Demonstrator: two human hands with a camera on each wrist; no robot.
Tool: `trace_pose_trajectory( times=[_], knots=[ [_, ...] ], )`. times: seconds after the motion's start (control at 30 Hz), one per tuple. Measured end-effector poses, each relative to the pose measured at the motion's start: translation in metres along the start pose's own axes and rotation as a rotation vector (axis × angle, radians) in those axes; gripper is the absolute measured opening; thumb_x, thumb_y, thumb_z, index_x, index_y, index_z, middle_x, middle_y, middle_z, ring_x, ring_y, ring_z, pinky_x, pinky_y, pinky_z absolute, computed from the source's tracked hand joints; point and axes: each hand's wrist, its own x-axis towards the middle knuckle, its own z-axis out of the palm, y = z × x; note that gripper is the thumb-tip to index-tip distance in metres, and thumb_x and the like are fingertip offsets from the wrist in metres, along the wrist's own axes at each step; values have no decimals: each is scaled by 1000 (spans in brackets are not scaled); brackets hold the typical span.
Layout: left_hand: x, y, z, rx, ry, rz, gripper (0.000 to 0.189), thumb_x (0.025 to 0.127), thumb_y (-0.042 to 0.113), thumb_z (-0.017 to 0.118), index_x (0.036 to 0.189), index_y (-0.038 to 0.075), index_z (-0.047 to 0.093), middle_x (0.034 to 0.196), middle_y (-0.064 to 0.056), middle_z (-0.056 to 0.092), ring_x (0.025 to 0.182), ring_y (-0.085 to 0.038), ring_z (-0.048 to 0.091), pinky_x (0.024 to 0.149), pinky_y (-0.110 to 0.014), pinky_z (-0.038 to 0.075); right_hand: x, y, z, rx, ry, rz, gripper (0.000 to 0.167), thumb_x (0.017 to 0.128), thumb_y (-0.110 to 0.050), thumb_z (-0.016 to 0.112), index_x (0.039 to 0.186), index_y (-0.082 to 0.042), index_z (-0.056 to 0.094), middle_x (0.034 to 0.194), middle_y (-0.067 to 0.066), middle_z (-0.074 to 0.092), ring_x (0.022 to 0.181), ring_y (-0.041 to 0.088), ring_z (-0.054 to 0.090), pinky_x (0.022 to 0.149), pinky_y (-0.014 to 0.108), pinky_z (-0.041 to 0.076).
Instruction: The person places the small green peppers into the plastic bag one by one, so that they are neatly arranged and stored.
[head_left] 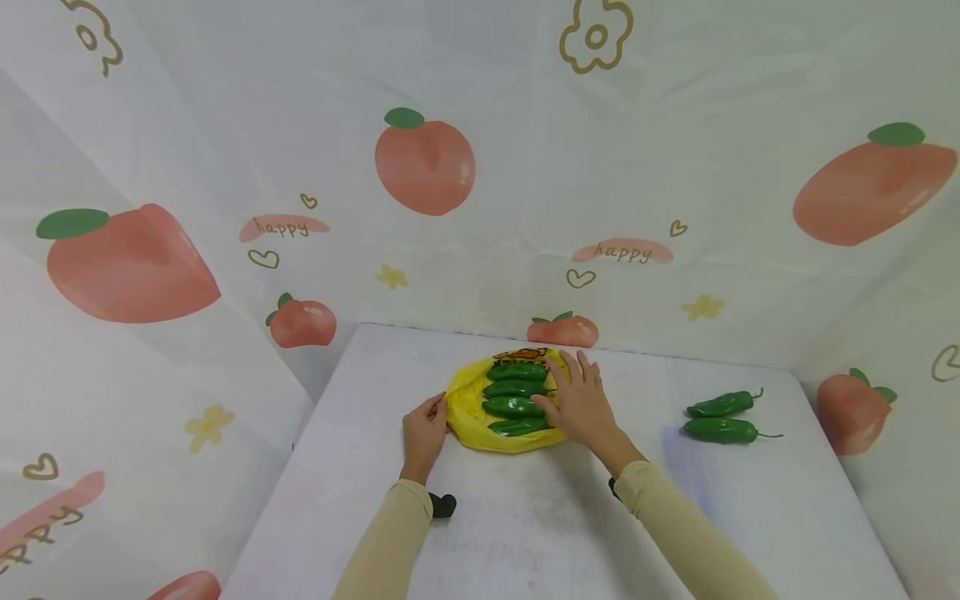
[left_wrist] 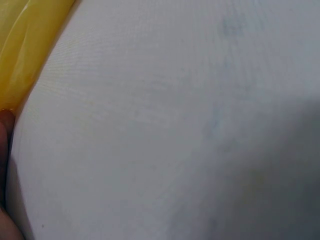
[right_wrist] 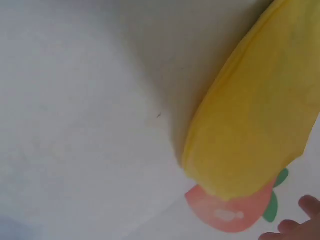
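A yellow plastic bag (head_left: 467,404) lies with its mouth spread wide, and several green peppers (head_left: 513,407) sit in a row inside it. At the bag's left edge my left hand (head_left: 424,435) pinches the rim; the left wrist view shows only a bit of the fingers (left_wrist: 5,127) against the yellow bag (left_wrist: 30,45). My right hand (head_left: 587,404) reaches over the bag's right side with fingers spread, covering the ends of some peppers. The right wrist view shows the bag's outer side (right_wrist: 250,115) and fingertips (right_wrist: 309,206) near the lower right corner.
Two more green peppers, an upper one (head_left: 722,405) and a lower one (head_left: 720,430), lie on the right part of the white table (head_left: 517,533). Behind the table hangs a white backdrop (head_left: 495,258) printed with red fruit.
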Motion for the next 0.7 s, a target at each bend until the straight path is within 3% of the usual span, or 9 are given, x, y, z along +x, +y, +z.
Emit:
trace_pose_trajectory(
  times=[0.47,0.7],
  knots=[
    [1,2,0,4,-9,-32,32,102,25,63,129,10,72,110,-13,78,81,-15,73,63,-19,60,-16,32,-9,-32,-118,78,93,91,-72,54,165,-25,21,174,11,-4,157,51,-1,121,77,2],
    [0,2,1,7,-10,-49,32,102,26,62,129,11,72,109,-12,78,80,-14,72,63,-19,60,-23,43,-10,-39,-126,95,96,88,-74,55,164,-24,23,173,14,0,156,53,1,117,81,2]
  ],
)
